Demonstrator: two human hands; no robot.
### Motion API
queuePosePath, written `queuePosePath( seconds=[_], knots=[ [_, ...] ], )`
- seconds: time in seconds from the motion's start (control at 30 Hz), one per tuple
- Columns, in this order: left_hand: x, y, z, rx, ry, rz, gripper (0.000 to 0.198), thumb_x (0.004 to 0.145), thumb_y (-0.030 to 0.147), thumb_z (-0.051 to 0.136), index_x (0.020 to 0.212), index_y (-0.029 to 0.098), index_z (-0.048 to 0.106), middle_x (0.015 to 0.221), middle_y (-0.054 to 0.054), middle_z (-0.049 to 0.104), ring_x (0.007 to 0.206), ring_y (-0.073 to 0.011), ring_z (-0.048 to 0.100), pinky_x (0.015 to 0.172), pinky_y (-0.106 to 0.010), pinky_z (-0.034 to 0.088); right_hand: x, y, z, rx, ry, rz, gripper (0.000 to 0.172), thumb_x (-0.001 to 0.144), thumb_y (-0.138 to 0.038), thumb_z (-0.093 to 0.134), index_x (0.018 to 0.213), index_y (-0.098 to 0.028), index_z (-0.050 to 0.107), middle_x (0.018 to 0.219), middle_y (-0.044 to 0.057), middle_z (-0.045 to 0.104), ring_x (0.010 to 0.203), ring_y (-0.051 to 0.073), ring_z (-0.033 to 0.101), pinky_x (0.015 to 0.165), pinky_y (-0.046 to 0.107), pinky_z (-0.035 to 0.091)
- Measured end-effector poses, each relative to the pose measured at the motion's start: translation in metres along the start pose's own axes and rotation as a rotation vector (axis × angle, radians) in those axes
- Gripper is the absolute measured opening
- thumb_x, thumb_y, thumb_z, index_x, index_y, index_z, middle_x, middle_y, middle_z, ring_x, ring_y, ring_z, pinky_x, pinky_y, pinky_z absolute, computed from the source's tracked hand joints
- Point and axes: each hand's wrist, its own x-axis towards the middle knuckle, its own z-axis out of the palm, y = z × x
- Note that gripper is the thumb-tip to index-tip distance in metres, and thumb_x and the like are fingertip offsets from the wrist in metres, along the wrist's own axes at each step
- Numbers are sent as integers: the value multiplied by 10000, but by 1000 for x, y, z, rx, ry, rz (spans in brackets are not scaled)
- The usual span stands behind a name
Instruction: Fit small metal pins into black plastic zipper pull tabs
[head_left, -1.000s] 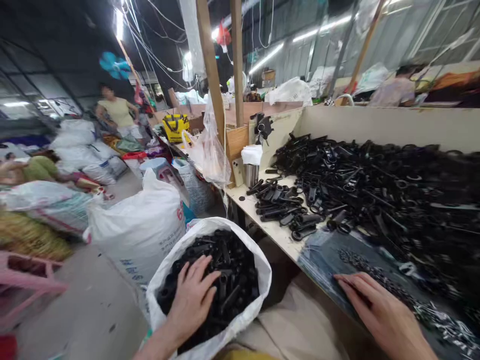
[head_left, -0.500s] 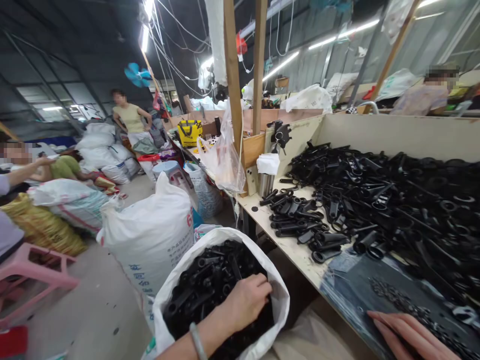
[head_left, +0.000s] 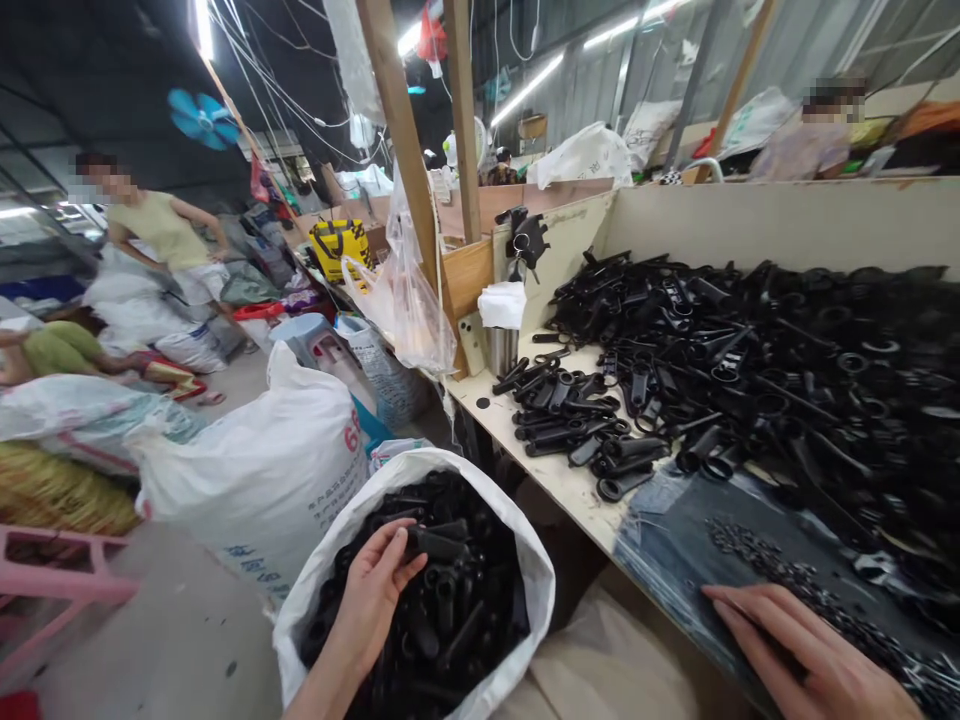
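Note:
My left hand [head_left: 373, 590] is inside an open white sack [head_left: 525, 560] filled with black plastic handle parts [head_left: 457, 610], its fingers pinching one black part [head_left: 439, 545] at the top of the heap. My right hand [head_left: 802, 650] lies flat, fingers apart, on a dark blue cloth [head_left: 675, 530] at the front edge of the workbench [head_left: 555, 480]. A strip of small dark metal pieces [head_left: 780, 570] runs along the cloth just beyond its fingers. A big heap of black parts [head_left: 750, 350] covers the bench.
A full white sack [head_left: 262, 470] stands left of the open one. Wooden posts [head_left: 409, 150] and a hanging clear bag [head_left: 409, 300] rise at the bench corner beside a metal cup [head_left: 501, 345]. A person in a yellow top [head_left: 161, 230] stands at the back left; a pink stool [head_left: 45, 580] sits at left.
My left hand has drawn back from the sack's right side toward its middle and now pinches one black part. The right hand stays flat on the cloth. The view has swung slightly.

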Motion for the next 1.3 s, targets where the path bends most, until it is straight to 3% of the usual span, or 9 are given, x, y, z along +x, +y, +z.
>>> queuePosePath(
  seconds=[0.2,0.33,0.4,0.53,0.67,0.77,1.0,1.17,1.3],
  knots=[
    [-8,14,-18,172,-34,49,461,723,624,802,902,200,783,1136,-107,792,1091,-272,689,867,-317,589,-2,0,0,71,-28,109,512,1133,-473,292,968,-271,733,878,13,796,698,179,810,502,232,644],
    [-8,24,-25,429,28,197,435,816,642,679,810,213,751,879,-79,771,872,-262,668,694,-321,533,-9,4,3,127,-44,170,476,1127,-519,339,986,-288,730,918,-5,784,731,158,805,553,214,636],
    [-4,27,-12,571,-19,296,370,858,588,659,825,231,752,839,-58,746,821,-262,644,730,-361,509,-11,5,5,141,-49,188,474,1123,-534,351,985,-294,735,920,-13,783,731,152,803,561,205,631],
    [14,15,43,790,-215,465,226,796,361,763,993,255,794,1001,-66,742,1043,-326,619,1003,-479,442,-10,4,5,168,-42,207,510,1115,-561,352,950,-294,753,892,-12,785,707,152,801,541,199,625],
    [40,-5,79,858,-297,468,157,778,193,742,932,191,773,939,-69,742,1049,-318,652,1053,-553,433,-8,3,3,177,-35,241,537,1101,-597,362,938,-290,772,897,7,794,723,170,805,562,210,640],
    [51,-7,66,816,-276,393,147,839,265,703,949,198,773,999,-88,787,1026,-308,706,1050,-541,467,-7,2,3,185,-52,269,541,1102,-593,358,942,-288,776,913,17,798,741,174,807,581,206,645],
    [41,26,1,537,-214,82,523,769,580,712,1112,189,760,1047,-108,830,935,-320,793,853,-412,624,-14,4,5,138,-92,274,544,1105,-548,338,950,-295,794,923,33,815,769,207,818,537,233,659],
    [26,38,-5,435,-184,26,585,755,614,750,1134,168,761,1015,-112,830,906,-287,792,811,-342,621,-8,6,0,150,-93,176,545,1101,-541,343,954,-283,800,888,24,818,727,193,818,515,210,661],
    [19,42,-8,435,-197,77,538,733,605,776,1113,223,788,1094,-83,821,973,-289,774,902,-352,608,-1,5,-3,119,-65,142,547,1111,-498,327,938,-280,798,867,22,815,721,195,816,555,222,675]
  ],
)
